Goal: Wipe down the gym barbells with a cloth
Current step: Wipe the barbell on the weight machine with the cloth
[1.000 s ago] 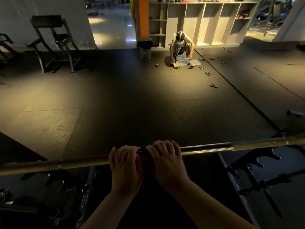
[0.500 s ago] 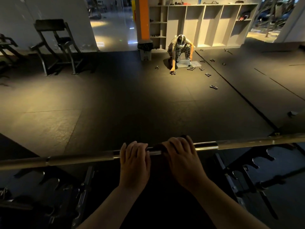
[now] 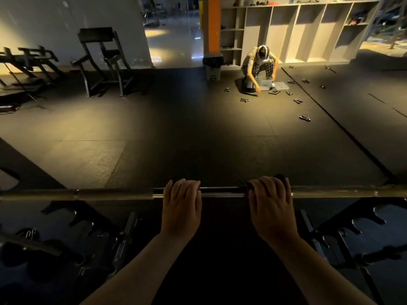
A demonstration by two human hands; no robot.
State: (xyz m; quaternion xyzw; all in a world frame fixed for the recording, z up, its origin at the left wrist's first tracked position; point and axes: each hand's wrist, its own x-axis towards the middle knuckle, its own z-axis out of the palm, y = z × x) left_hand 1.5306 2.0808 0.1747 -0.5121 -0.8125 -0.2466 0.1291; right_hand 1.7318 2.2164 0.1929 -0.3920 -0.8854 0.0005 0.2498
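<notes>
A long steel barbell (image 3: 110,194) runs across the view from left to right, resting on a dark rack. My left hand (image 3: 181,205) grips the bar's shaft with fingers curled over the top. A short way to the right, my right hand (image 3: 269,203) wraps a dark cloth (image 3: 283,180) round the bar; only the cloth's edges show past my fingers. A dark stretch of shaft (image 3: 222,191) lies between the two hands.
Rack hooks (image 3: 363,223) and another bar (image 3: 123,241) sit below the barbell. Across the black rubber floor a person (image 3: 259,67) crouches by a clear bin (image 3: 263,82) with several small clips around. A bench frame (image 3: 103,60) stands far left, shelving (image 3: 308,29) at the back.
My right hand with the cloth has slid to the right along the bar, away from my left hand, opening a gap between them. The view shifted slightly left.
</notes>
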